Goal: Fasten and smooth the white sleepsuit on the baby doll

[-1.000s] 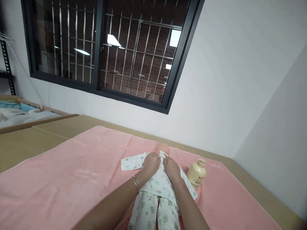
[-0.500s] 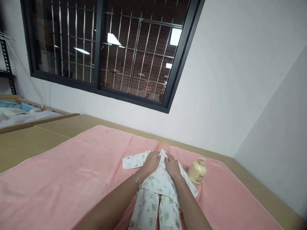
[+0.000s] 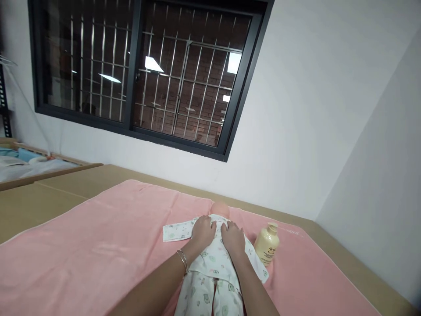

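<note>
A baby doll lies on its back on a pink blanket (image 3: 108,237); only its bald head (image 3: 220,210) shows above the clothes. It wears a white printed top (image 3: 215,259) and matching pants (image 3: 226,300), with both sleeves spread outward. My left hand (image 3: 204,230) lies over the top near the shoulder on the left, fingers extended and slightly bent. On the opposite shoulder, my right hand (image 3: 233,237) rests in much the same way. Both hands touch the cloth; the fingertips are partly hidden from me.
A cream pump bottle (image 3: 267,243) stands on the blanket right of the doll, close to the sleeve. Tan board (image 3: 95,177) borders the blanket. At far left is a wooden-edged bin (image 3: 49,169) of cloths. Behind are a white wall (image 3: 279,153) and barred window (image 3: 177,79).
My view has tilted slightly upward, so the whole scene sits lower. Both hands stay on the doll's upper chest, shifting a little outward over the shoulders. The bottle has not moved.
</note>
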